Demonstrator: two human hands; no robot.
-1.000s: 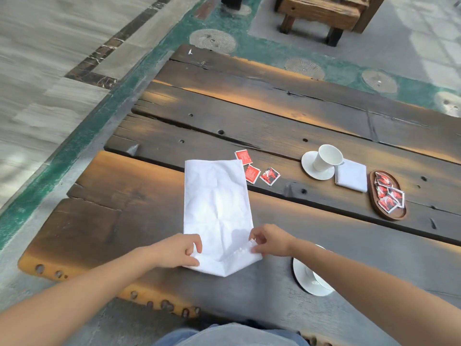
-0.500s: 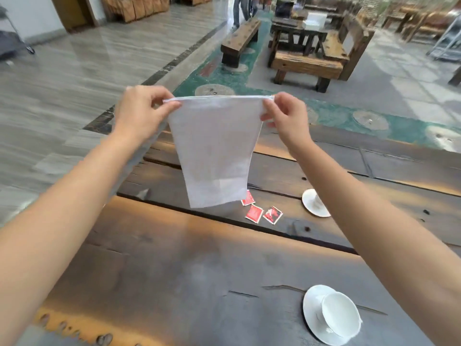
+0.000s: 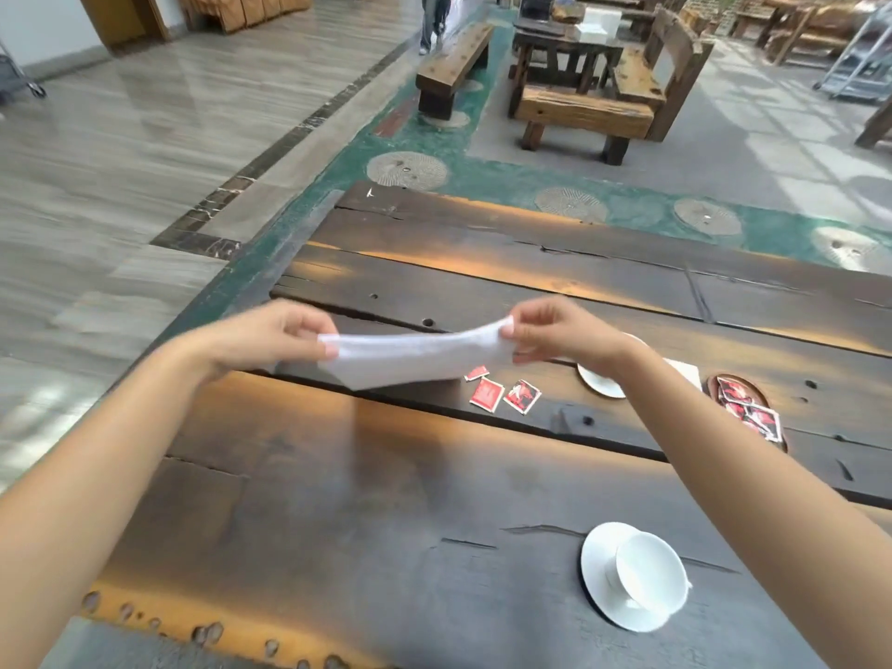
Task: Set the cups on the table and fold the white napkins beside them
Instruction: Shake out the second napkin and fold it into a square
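I hold a white napkin (image 3: 415,357) stretched in the air above the dark wooden table (image 3: 338,499). My left hand (image 3: 270,338) pinches its left corner and my right hand (image 3: 560,333) pinches its right corner. A white cup on a saucer (image 3: 642,577) stands near me at the right. A second saucer (image 3: 598,381) sits farther back, its cup hidden behind my right wrist. A folded white napkin (image 3: 685,371) peeks out beside it.
Three red sachets (image 3: 502,391) lie loose on the table past the napkin. A small wooden tray (image 3: 753,408) holds more red sachets at the right. Wooden benches (image 3: 584,111) and another table stand beyond, and a person's legs (image 3: 434,16) show far back.
The napkin was lying flat on the table, then both hands lifted it high and hanging; now the hands have come down and the napkin is swept nearly flat just above the table.
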